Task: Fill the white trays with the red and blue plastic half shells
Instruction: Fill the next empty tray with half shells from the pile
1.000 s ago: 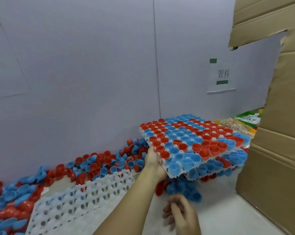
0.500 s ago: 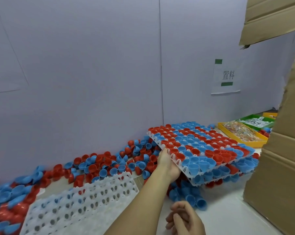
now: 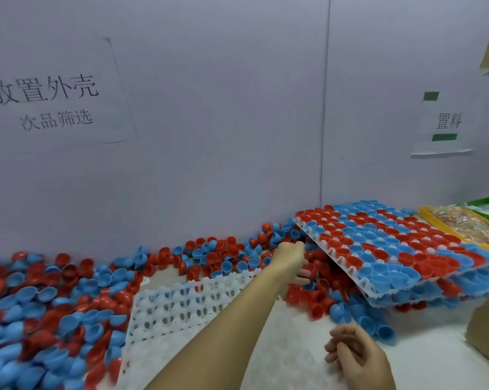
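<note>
The left hand (image 3: 289, 257) reached, fingers spread and empty, beside stacked filled trays (image 3: 401, 249) at right. The right hand (image 3: 355, 358) rested loosely curled, empty. Loose half shells (image 3: 68, 291) surrounded an empty white tray (image 3: 187, 305).

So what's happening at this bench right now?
A person is loading half shells into white trays. The left hand reaches into the loose red and blue shells beside the stack of filled trays. The right hand rests curled and empty. An empty tray lies in front, not yet filled.
</note>
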Demonstrator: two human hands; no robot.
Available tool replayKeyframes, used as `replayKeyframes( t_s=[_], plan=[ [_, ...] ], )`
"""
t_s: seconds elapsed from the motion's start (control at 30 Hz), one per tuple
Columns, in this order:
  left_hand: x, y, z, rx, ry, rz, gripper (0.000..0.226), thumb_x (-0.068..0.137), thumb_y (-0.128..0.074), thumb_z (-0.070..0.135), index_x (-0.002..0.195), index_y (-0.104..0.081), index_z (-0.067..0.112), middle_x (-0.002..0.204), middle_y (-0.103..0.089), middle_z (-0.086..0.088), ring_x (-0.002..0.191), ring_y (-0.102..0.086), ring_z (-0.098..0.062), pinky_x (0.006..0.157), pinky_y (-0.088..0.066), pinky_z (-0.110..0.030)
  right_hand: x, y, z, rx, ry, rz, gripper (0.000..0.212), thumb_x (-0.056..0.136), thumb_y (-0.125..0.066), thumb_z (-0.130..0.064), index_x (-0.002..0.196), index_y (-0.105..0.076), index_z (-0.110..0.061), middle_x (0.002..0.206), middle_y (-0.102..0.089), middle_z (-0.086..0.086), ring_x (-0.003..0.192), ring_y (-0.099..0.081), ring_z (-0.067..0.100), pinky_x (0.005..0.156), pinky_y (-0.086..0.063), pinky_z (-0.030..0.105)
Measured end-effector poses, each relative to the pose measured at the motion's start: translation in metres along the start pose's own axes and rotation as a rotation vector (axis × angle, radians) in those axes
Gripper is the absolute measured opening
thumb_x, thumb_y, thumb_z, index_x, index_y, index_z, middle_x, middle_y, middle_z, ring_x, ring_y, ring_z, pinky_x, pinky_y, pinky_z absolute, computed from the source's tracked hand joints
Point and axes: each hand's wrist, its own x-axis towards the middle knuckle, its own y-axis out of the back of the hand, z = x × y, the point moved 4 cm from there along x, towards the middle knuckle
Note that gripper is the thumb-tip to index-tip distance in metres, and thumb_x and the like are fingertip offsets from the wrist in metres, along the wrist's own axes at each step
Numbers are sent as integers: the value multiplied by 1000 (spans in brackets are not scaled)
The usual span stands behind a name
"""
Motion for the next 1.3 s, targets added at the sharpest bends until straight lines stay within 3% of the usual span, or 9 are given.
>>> replayKeyframes(
  t_s=[0.1, 0.2, 0.3, 0.47, 0.63, 0.77, 0.93, 1.07, 1.3],
  plan=[
    [-38, 35, -19, 353, -180, -38, 31, 107, -41, 24, 128, -61, 12, 120, -67, -10, 87, -68, -18, 82, -61, -35, -1, -2, -2, -21, -20, -4, 33, 86, -46, 22, 77, -65, -3, 63, -69, 15, 57, -66, 31, 48, -50, 19],
    [-80, 77, -52, 622, -273, 15, 32, 106, -44, 29, 131, -63, 24, 131, -64, 0, 109, -62, -13, 90, -52, -29, -4, -4, -7, -64, -31, -35, 33, 87, -49, 21, 79, -68, -4, 71, -71, 18, 67, -68, 33, 50, -51, 15],
    [-123, 128, -92, 816, -232, 258, 35, 104, -47, 38, 137, -57, 33, 145, -53, 7, 128, -51, -13, 102, -43, -30, -11, -6, -16, -101, -21, -86, 36, 88, -52, 19, 81, -76, -7, 76, -74, 13, 74, -70, 30, 57, -54, 15],
    [-180, 165, -151, 961, -73, 343, 47, 102, -41, 56, 148, -40, 46, 169, -10, 10, 156, -2, -16, 125, -12, -41, -16, -15, -23, -267, -76, -189, 34, 92, -57, 8, 77, -79, -13, 79, -76, 4, 79, -67, 24, 71, -50, 30],
    [-190, 165, -162, 977, -114, 383, 39, 101, -40, 50, 138, -49, 42, 163, -23, 8, 151, -14, -15, 123, -13, -35, -5, -30, -41, -567, -63, -280, 36, 91, -59, -7, 66, -77, -25, 68, -73, -6, 74, -66, 15, 67, -53, 30],
    [-190, 154, -163, 941, -158, 402, 37, 97, -44, 52, 129, -56, 39, 145, -36, 13, 138, -27, -9, 116, -15, -30, 4, -76, -66, -691, 115, -342, 21, 95, -60, -20, 111, -71, -27, 110, -68, -5, 93, -61, 6, 81, -54, 27],
    [-186, 147, -162, 916, -114, 464, 38, 91, -45, 56, 123, -57, 40, 138, -31, 20, 139, -20, -4, 113, -10, -48, 3, -127, -57, -886, 96, -351, 48, 95, -55, -45, 141, -46, -37, 150, -43, 0, 135, -41, 28, 108, -40, 53],
    [-184, 151, -161, 869, -94, 444, 36, 89, -48, 54, 121, -58, 40, 136, -30, 19, 137, -22, -6, 105, -31, -41, -1, -133, -52, -989, 84, -276, 48, 95, -52, -49, 141, -44, -42, 153, -40, -4, 136, -37, 28, 107, -35, 54],
    [-195, 152, -142, 881, -160, 489, 39, 86, -49, 56, 118, -65, 39, 115, -35, 22, 117, -29, -4, 89, -34, -39, -5, -125, -67, -937, 178, -249, 35, 93, -57, -44, 127, -61, -38, 142, -54, -6, 127, -48, 26, 103, -46, 48]
  ],
)
